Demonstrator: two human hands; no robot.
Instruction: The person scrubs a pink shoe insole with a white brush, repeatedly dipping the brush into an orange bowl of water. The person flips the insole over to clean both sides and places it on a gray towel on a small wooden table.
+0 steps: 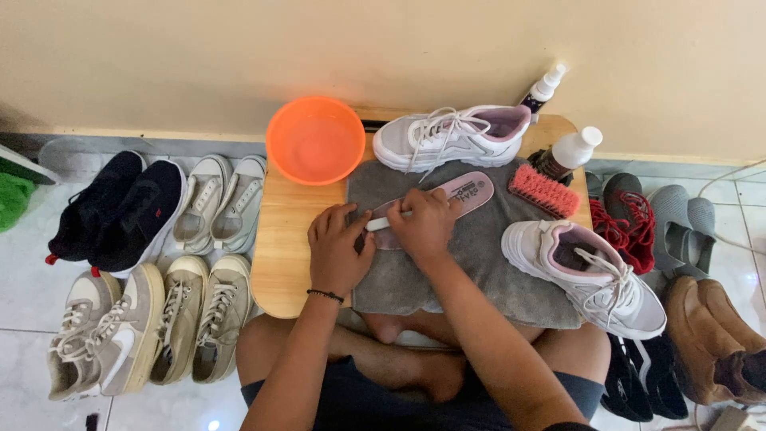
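A pink insole (pixel 465 191) lies on a grey towel (pixel 479 263) spread over a small wooden table (pixel 279 255). My right hand (pixel 423 225) is shut on a small white-handled brush (pixel 381 223) and presses down on the near end of the insole. My left hand (pixel 338 247) rests flat on the towel's left edge beside it, fingers apart, touching the brush handle's end. One white and pink sneaker (pixel 451 134) stands at the back of the table. Its mate (pixel 586 275) sits at the right edge of the towel.
An orange basin (pixel 315 140) stands at the table's back left. A pink scrub brush (pixel 544 190), a white-capped bottle (pixel 568 152) and a spray bottle (pixel 542 88) are at the back right. Several pairs of shoes (pixel 152 263) line the floor left and right. My crossed legs are under the table.
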